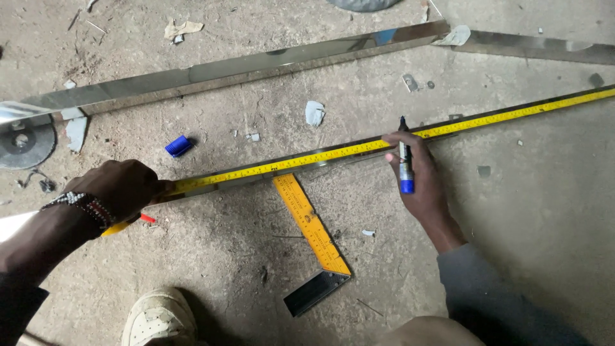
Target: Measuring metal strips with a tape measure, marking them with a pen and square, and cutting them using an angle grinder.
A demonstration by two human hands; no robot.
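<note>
Nearest the camera, a white sneaker (pixel 159 317) stands on the dusty grey concrete floor (pixel 538 211). Just beyond it lies a try square with a yellow graduated blade and a black stock (pixel 312 238), its blade running up to meet the long strip above.

The left hand (pixel 122 187), a beaded bracelet (pixel 82 205) on its wrist, is closed down over the near end of a yellow measuring tape (pixel 333 152), pressing it onto a long, narrow, mirror-bright metal strip (pixel 218 186) that lies on the floor. The tape is stretched along the strip from lower left to upper right, out to the right edge of the frame.

The right hand (pixel 419 182) is clamped around a marker pen with a blue body and a black tip (pixel 404 157), held upright with the tip touching the tape's far edge at about mid-length.

Farther out, a small blue cap (pixel 179 146) lies on the floor just beyond the tape. Scraps of pale paper (pixel 314 113) are scattered around it.

Farthest away, a second long polished metal strip (pixel 256 64) runs roughly parallel to the first, and a grey abrasive disc (pixel 24 142) rests at the left edge.
</note>
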